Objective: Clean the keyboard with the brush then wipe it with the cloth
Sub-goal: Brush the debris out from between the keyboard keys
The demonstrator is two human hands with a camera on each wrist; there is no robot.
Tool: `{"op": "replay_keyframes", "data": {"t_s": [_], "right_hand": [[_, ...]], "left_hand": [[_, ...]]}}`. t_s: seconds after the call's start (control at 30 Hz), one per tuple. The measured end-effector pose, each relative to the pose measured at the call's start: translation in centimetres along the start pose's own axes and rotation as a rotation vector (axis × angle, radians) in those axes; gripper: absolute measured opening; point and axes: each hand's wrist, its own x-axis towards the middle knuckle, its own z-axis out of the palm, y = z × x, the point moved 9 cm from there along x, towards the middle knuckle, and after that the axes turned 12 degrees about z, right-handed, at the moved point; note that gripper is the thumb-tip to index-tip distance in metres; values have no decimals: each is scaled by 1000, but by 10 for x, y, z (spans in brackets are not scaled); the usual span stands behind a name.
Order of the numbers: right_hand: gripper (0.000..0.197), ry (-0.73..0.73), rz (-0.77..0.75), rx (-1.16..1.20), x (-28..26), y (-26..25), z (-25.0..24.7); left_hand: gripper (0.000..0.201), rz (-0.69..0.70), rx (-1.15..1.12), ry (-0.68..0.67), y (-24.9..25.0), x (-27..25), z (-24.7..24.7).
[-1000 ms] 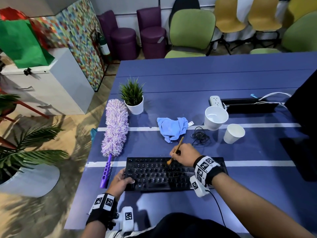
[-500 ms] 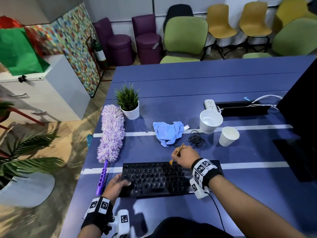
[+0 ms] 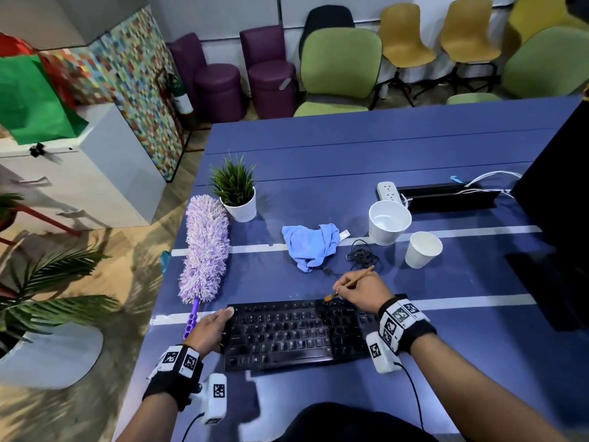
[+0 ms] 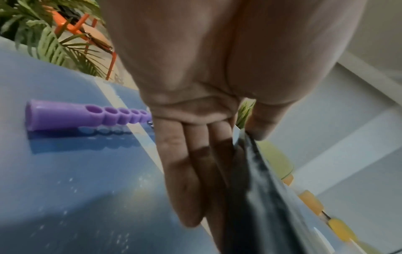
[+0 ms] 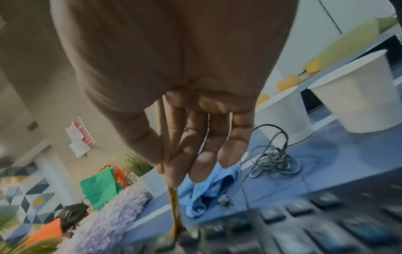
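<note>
On the table [image 3: 318, 161] — left hand [image 3: 207, 330] clamped keyboard [image 3: 296, 333], right hand [image 3: 361, 291] pinched brush [image 3: 363, 273] at its top row; cloth [image 3: 310, 245] seemingly unused, wiping left.

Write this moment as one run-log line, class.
step: brushing | right hand: holds brush, bristles at keyboard top row | left hand: holds keyboard left end | cloth: crumpled beyond keyboard
</note>
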Motion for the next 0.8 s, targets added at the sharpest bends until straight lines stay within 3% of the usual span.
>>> {"op": "replay_keyframes", "data": {"t_s": [0.1, 0.2, 0.33, 0.47, 0.63, 0.7, 0.8], "right_hand": [[17, 41, 55, 199, -9, 19, -1], [34, 120, 124, 362, -25, 38, -11], [57, 108, 301, 311, -36, 82, -7], [44, 132, 358, 354, -41, 116, -6], [26, 138, 323, 451, -50, 122, -5], [23, 126, 297, 513, -52, 119, -3], [17, 113, 236, 564, -54, 107, -2]], "left_hand": [[46, 31, 64, -25, 2, 9, -6], [33, 23, -4, -10, 2, 11, -2], [30, -28, -190, 61, -8, 6, 13], [31, -104, -401, 152, -15, 0, 30], [57, -159, -534, 97, -12, 1, 51], [64, -157, -517, 179, -18, 6, 46], [53, -59, -510, 336, -12, 8, 34]]}}
